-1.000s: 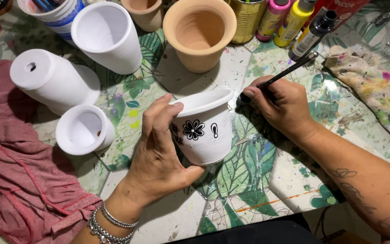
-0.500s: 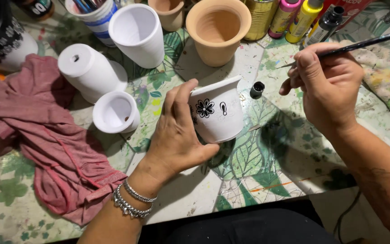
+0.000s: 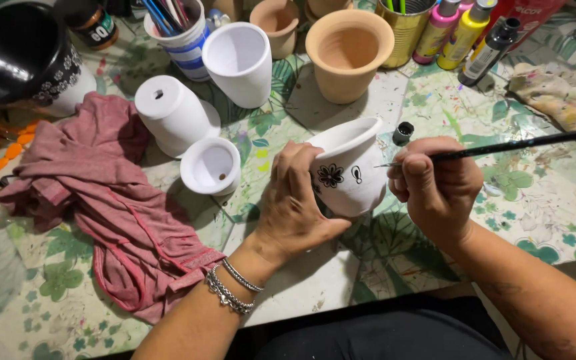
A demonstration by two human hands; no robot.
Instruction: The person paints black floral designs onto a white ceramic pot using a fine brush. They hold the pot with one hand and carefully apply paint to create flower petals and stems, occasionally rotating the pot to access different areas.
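A: While the head camera looks straight down, what surface does it show?

B: A table (image 3: pixel 541 220) under a leaf-print cover flecked with paint. A rumpled pink cloth (image 3: pixel 101 200) lies at nine o'clock. Toward twelve o'clock stand a terracotta pot (image 3: pixel 348 53), a tall white pot (image 3: pixel 240 61) and a striped cup of brushes (image 3: pixel 180 30); paint bottles (image 3: pixel 458 30) cluster at one o'clock. An upturned white pot (image 3: pixel 171 113) and a small white pot (image 3: pixel 210 167) sit at ten o'clock.

A: And the pot being worked on?

B: The white painted pot (image 3: pixel 349 167) is near the centre, tilted. Its side carries a black flower and a small black teardrop mark.

A: The hands?

B: The left hand (image 3: pixel 295 200) wraps the pot's left side, fingers closed round it. The right hand (image 3: pixel 435 187), at three o'clock of the pot, pinches a thin black paintbrush (image 3: pixel 521 143), its tip just beside the pot's wall. A small open paint jar (image 3: pixel 403 132) stands just behind.
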